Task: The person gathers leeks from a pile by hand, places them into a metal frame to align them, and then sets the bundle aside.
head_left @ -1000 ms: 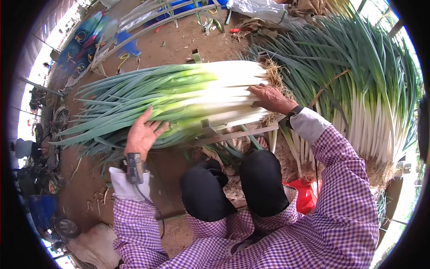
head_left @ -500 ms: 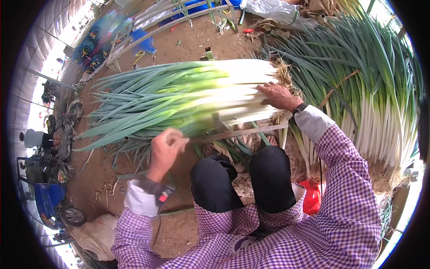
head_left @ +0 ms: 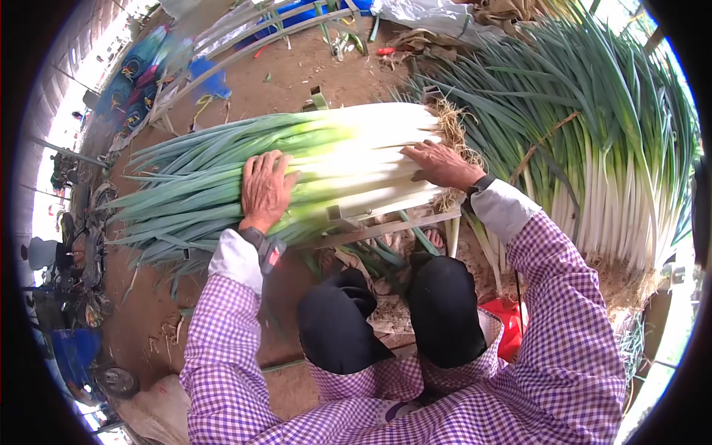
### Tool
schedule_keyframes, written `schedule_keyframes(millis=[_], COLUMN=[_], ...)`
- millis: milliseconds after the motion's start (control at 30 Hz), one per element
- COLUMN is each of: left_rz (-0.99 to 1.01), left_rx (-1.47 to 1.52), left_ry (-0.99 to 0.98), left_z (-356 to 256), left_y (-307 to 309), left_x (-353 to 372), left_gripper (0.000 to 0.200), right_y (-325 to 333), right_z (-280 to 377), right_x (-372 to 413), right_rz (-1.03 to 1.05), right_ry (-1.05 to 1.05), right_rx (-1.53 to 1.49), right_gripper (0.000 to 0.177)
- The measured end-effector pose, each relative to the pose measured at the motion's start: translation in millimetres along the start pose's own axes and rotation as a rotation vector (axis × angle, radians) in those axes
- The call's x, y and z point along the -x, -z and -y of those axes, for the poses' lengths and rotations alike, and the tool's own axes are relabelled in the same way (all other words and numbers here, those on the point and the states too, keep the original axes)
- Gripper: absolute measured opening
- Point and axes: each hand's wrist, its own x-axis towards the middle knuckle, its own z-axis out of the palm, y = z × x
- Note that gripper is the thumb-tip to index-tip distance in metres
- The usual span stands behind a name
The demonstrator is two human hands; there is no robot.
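Note:
A thick pile of long green onions [head_left: 356, 157] lies across a low metal rack [head_left: 393, 227], white stems and roots toward the right, green leaves toward the left. My left hand [head_left: 265, 187] rests flat on the leaves, its back up and its fingers pointing away from me. On the white stems near the roots [head_left: 451, 126] lies my right hand [head_left: 443, 165], fingers stretched out to the left. Neither hand is wrapped around a stalk. Much of the rack is hidden under the pile.
More green onions [head_left: 593, 163] stand in a big heap at the right, roots down. A frame of pale bars [head_left: 245, 55] stands at the far left, with a blue piece [head_left: 211, 78] beside it. Something red [head_left: 508, 326] lies near my right knee.
My left hand has moved from the near side of the pile, where it was loosely curled, up onto the leaves. My right hand stays on the stems. The view has shifted slightly.

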Motion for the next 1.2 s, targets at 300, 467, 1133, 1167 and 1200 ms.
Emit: schedule_keyframes(millis=[300, 467, 1133, 1167, 1200], left_rz=[-0.033, -0.039, -0.082, -0.077, -0.081], left_rx=[-0.091, -0.075, -0.063, -0.051, -0.049], left_ry=[0.082, 0.088, 0.095, 0.1, 0.098], left_z=[-23.0, -26.3, -27.0, -27.0, -27.6], left_y=[-7.1, -7.6, -10.8, -10.6, -10.2], left_x=[15.5, 17.0, 14.9, 13.8, 12.9], left_gripper=[0.028, 0.026, 0.024, 0.024, 0.024], right_y=[9.8, 19.2, -19.8, -11.6, -9.4], right_z=[-4.6, 1.3, 35.3, 37.7, 30.4], right_x=[-4.1, 6.7, 23.6, 31.4, 35.5], right_rz=[-0.05, -0.001, -0.497, -0.619, -0.64], right_ry=[0.061, -0.012, -0.063, -0.066, -0.084], right_rx=[0.008, 0.015, -0.196, -0.118, -0.095], right_gripper=[0.06, 0.068, 0.061, 0.044, 0.032])
